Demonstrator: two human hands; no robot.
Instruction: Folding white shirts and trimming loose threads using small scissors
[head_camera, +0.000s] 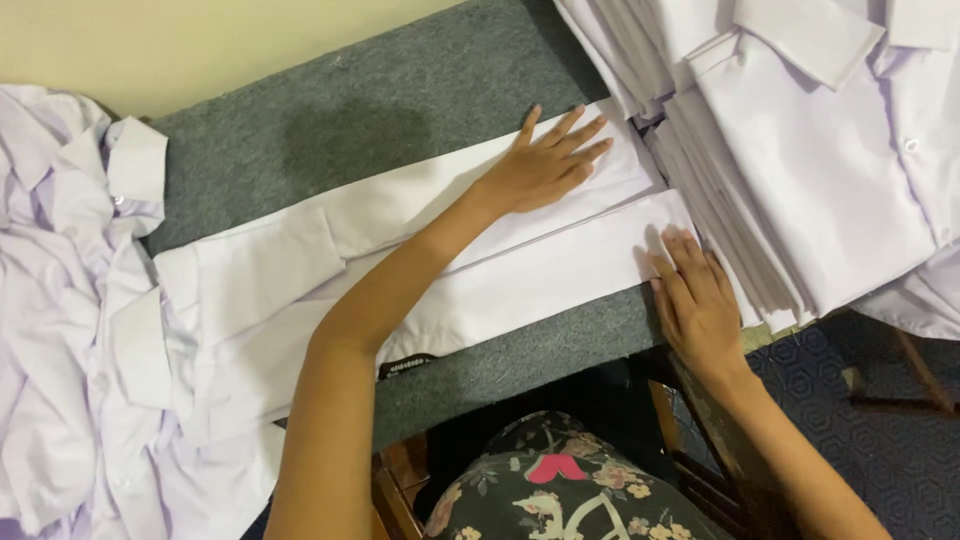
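On the grey mat (400, 110), a folded white shirt (520, 270) is lying lengthwise. Left hand (545, 165) is pressing flat on the shirt's far end, fingers spread, gripping nothing. Right hand (695, 300) is resting open on the shirt's near corner, fingers straight, just beside the stack (820, 170) of folded shirts. Loose shirts (70, 330) are lying at the mat's other end.

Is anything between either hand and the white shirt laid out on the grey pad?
No. The left hand and right hand both lie flat on the folded white shirt, with nothing visible in between.
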